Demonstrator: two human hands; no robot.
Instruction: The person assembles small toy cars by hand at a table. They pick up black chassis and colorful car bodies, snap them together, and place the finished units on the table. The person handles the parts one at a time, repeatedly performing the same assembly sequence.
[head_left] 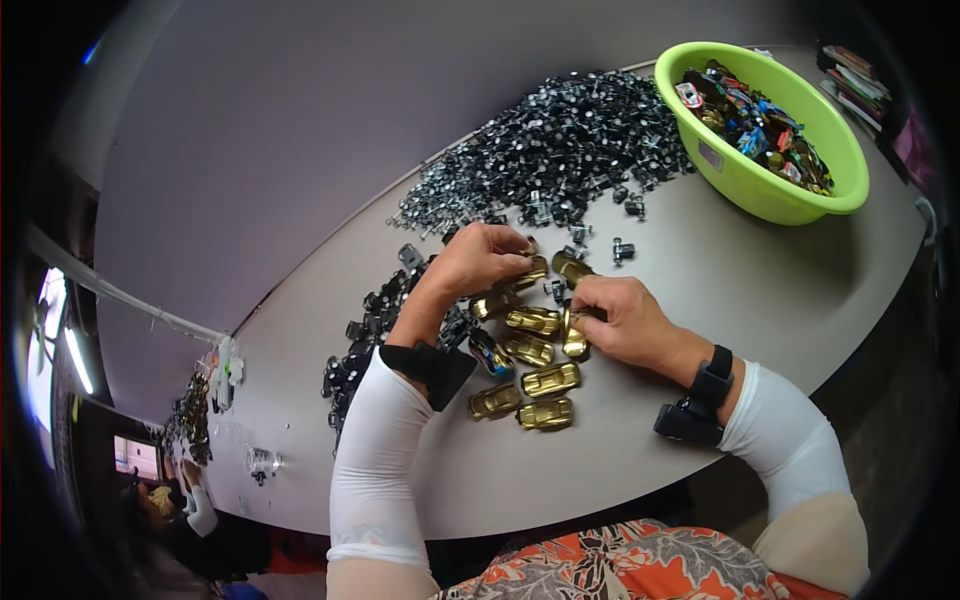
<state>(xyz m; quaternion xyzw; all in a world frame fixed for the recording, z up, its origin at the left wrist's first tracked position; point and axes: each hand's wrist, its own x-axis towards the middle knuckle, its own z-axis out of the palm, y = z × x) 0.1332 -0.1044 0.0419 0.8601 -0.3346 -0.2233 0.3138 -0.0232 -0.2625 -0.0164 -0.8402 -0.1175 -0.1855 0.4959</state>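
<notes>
Several gold toy car bodies (551, 379) lie grouped on the table in front of me. At the group's far side, my left hand (480, 262) has its fingertips closed on a gold toy car (537, 270). My right hand (628, 322) pinches the upper end of another gold toy car (575, 340), its fingertips partly hidden. Between the hands sit a small black wheeled chassis (555, 290) and a gold car (573, 267). A multicoloured car body (490, 354) is near my left wrist.
A big heap of black and silver wheeled chassis (560, 130) lies along the far edge. The bright green basin (690, 130) at the far right holds colourful car bodies. Black car parts (375, 325) are piled on the left. A clear cup (262, 460) and another person (160, 500) are further left.
</notes>
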